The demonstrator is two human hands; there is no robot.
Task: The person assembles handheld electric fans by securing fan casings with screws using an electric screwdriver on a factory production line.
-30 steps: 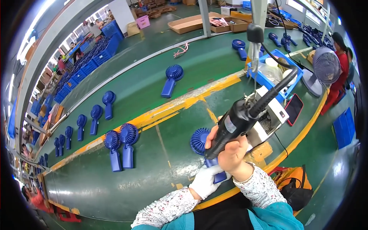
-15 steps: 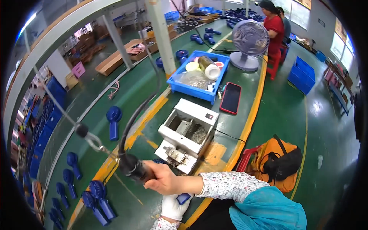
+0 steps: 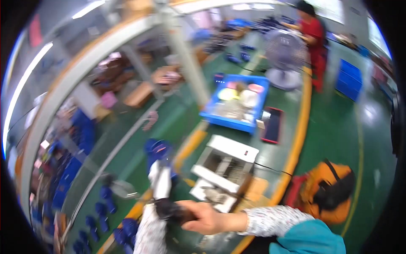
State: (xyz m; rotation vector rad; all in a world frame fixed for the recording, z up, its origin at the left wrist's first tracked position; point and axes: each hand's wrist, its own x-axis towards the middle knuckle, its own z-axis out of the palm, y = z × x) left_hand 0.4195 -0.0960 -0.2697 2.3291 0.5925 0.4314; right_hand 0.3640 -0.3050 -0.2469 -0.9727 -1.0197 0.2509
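My right hand (image 3: pixel 203 216) is closed around a black electric screwdriver (image 3: pixel 168 210), held over the near part of the bench. Beyond it my left arm stretches forward in a patterned sleeve. My left hand (image 3: pixel 160 180), in a white glove, is at a blue handheld fan (image 3: pixel 158 148) on the far side of the yellow line. Motion smears the glove's fingers, but blue shows past them and beside them. To the right of both hands stands a white screw feeder (image 3: pixel 233 146) with an open tray of small metal pieces.
Several blue handheld fans (image 3: pixel 101 213) lie at the left. A blue tray (image 3: pixel 230 122) with assorted things and a red-edged phone (image 3: pixel 272 125) lie beyond the feeder. Behind stands a desk fan (image 3: pixel 285 55). An orange bag (image 3: pixel 327 190) is at the right; a person in red (image 3: pixel 313 34) works farther back.
My left hand has gone from near my body out to the blue fans across the bench. My right hand still holds the screwdriver, now lower in view. The whole view has shifted and blurred.
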